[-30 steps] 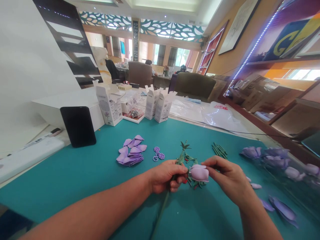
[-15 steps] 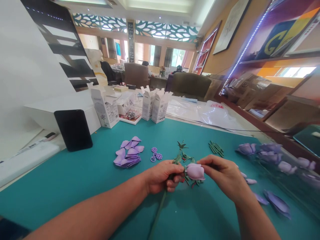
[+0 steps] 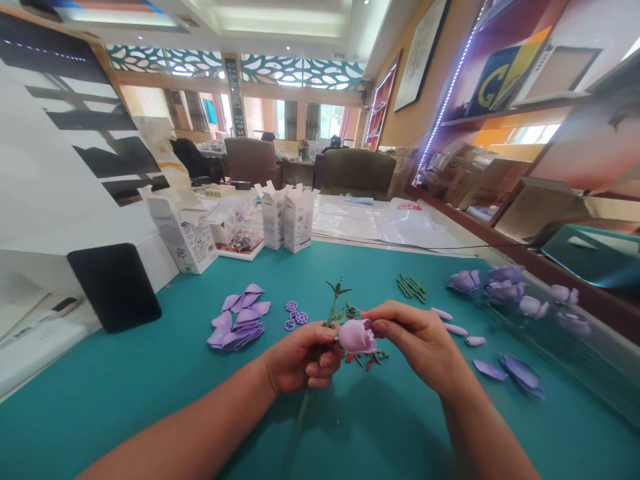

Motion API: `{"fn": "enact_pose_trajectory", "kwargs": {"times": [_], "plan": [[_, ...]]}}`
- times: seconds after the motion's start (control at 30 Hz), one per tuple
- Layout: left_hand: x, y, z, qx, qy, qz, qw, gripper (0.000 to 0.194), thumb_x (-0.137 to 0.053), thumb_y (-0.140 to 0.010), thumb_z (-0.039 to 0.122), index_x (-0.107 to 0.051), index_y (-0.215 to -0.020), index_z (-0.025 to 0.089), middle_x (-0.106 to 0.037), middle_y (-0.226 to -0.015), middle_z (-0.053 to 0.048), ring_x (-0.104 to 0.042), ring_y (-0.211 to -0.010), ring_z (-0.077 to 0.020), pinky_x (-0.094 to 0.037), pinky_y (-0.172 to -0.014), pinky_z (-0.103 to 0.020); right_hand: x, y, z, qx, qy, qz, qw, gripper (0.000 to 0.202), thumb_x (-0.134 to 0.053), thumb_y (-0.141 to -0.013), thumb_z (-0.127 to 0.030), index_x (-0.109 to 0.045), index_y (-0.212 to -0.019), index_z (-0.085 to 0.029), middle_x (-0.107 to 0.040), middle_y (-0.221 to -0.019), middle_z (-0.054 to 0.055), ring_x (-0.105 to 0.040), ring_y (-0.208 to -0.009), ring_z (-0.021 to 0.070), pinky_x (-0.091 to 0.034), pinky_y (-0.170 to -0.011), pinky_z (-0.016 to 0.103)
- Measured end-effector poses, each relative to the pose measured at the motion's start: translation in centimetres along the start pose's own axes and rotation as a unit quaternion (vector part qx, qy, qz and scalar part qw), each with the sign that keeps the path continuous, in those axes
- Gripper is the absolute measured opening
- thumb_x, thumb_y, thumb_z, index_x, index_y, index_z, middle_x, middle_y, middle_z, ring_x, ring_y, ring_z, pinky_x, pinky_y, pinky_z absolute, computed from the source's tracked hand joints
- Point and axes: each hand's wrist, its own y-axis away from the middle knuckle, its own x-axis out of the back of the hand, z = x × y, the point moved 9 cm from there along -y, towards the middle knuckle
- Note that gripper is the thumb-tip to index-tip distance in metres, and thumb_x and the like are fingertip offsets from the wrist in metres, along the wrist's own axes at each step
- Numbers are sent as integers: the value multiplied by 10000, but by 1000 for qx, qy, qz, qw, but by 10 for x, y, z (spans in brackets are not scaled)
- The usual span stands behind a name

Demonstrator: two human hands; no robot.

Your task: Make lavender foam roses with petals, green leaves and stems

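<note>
My left hand is closed round the green stem of an artificial rose, just below its bloom. The pale purple rose bloom lies tilted sideways, its opening towards the right. My right hand pinches the upper petal edge at that opening between thumb and fingertips. Above my left hand stands a green sepal piece with pointed leaves. Small green and red parts lie behind and below the bloom, partly hidden by it.
On the green mat lie purple petals, several purple wheel-like discs and green sticks. Finished-looking roses, loose pale petals and darker petals are at right. A black tablet and white boxes stand behind.
The view has swung to the right, so everything sits further left. The bloom has turned a little and shows more of its petal edges; both hands keep hold.
</note>
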Motion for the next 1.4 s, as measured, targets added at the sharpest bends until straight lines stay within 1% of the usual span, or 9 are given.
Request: {"fn": "enact_pose_trajectory", "kwargs": {"times": [0.17,0.47,0.7,0.87,1.0,1.17,1.3,1.4], "plan": [[3,0,-1,-5,1,11,1000,202,-588,-747,309,-518,-675,133,-410,-476,66,-239,-336,-25,-173,-332,-179,-2,0,-5,14,-1,-8,1000,142,-599,-816,-296,-730,-834,-244,-671,-746,5,-590,-687,134,-473,-602,244],[6,-1,-1,-8,4,21,1000,207,-592,-745,315,-510,-685,135,-410,-476,71,-240,-334,-21,-178,-335,-171,-3,1,-7,21,17,-3,1000,167,-585,-822,-327,-731,-839,-246,-670,-749,13,-586,-683,141,-458,-581,257],[5,-1,0,-3,-1,34,999,230,-634,-699,328,-511,-682,135,-411,-474,73,-246,-328,-19,-195,-338,-167,-2,1,-7,20,10,5,1000,147,-600,-818,-314,-726,-840,-244,-685,-780,17,-602,-721,151,-481,-634,273],[4,-1,1,-11,3,36,999,210,-627,-711,314,-525,-686,132,-422,-483,71,-245,-334,-16,-199,-339,-167,-2,1,-6,16,16,4,1000,146,-594,-822,-307,-725,-847,-248,-686,-793,17,-601,-736,153,-486,-643,272],[5,0,3,-15,7,33,999,218,-621,-724,321,-523,-683,131,-424,-490,67,-252,-345,-19,-206,-344,-171,2,1,0,-2,6,13,1000,157,-589,-822,-308,-725,-877,-253,-689,-785,7,-613,-723,140,-496,-634,254],[9,1,9,-34,13,43,998,233,-635,-716,332,-530,-676,128,-424,-490,67,-256,-340,-17,-210,-340,-169,8,2,11,-41,-41,43,997,213,-607,-803,-345,-705,-963,-245,-709,-788,13,-641,-740,151,-528,-678,276],[11,1,11,-39,12,49,998,212,-621,-729,326,-550,-717,126,-428,-496,69,-255,-343,-19,-212,-342,-172,2,0,13,-49,-24,35,998,213,-621,-782,-358,-713,-921,-225,-710,-799,27,-631,-748,170,-517,-651,288],[10,1,10,-34,6,50,998,216,-615,-731,324,-532,-696,128,-422,-495,68,-261,-347,-19,-209,-343,-175,-1,-1,10,-38,-8,30,999,200,-607,-788,-368,-724,-848,-216,-701,-781,28,-615,-734,169,-498,-650,286]]}}
